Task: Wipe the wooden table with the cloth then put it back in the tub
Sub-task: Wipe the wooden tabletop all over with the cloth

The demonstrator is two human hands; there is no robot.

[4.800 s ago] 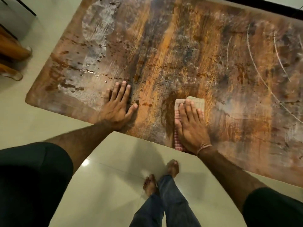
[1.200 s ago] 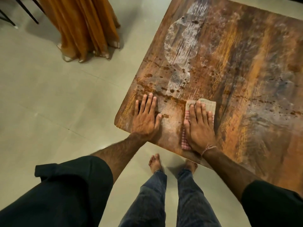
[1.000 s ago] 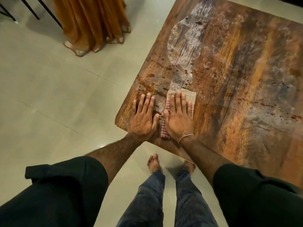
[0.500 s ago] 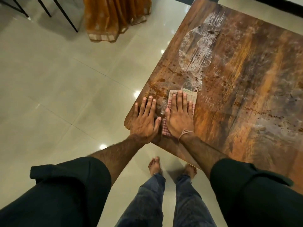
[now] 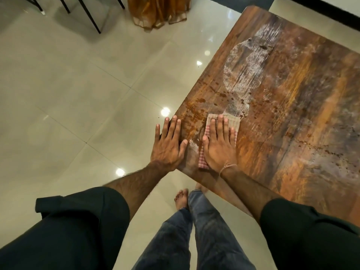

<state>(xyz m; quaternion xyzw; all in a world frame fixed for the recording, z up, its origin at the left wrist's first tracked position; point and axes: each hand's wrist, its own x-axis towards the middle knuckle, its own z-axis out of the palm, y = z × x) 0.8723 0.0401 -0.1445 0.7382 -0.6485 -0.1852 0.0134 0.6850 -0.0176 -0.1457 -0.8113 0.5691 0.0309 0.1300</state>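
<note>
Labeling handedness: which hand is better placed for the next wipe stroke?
Right. The right hand lies flat on the cloth, on the wooden table. The left hand rests bare at the table's corner, apart from the cloth.

Worn, stained wood table under my palms, woven checked cloth, glossy floor tiles.
</note>
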